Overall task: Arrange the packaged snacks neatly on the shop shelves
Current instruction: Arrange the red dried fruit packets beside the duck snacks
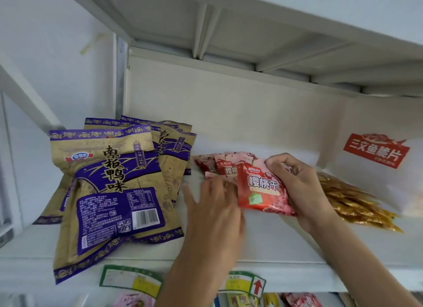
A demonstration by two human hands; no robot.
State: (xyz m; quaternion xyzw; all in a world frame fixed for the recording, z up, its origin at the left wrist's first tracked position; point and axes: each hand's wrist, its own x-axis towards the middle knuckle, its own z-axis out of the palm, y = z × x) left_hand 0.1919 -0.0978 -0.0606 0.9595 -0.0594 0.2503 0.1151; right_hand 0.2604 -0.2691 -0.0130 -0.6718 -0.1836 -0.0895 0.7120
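Shelving fills my view, a white shelf [263, 245] with a second white board close above it. At the far left lie the tan and purple snack bags [107, 192], several of them overlapping in a loose fan, the front one tilted and hanging its lower corner over the shelf's front edge. Just beside them to the right, my left hand [215, 213] reaches onto the shelf with fingers spread and fairly straight, fingertips at the lower edge of the red cherry packets [219, 167]; it is blurred, so I cannot tell whether it presses them or only touches. Those packets lie in a short overlapping row toward the back. My right hand [299, 187] grips the front red packet [263, 190], fingers curled over its top right corner and thumb under its side, holding it tilted just in front of the row. Right of that hand lies a bundle of golden sticks [357, 206] in a clear bag [377, 160] with a red label. Below the shelf edge, price tags [130, 279] hang, and more packets show on the shelf beneath.
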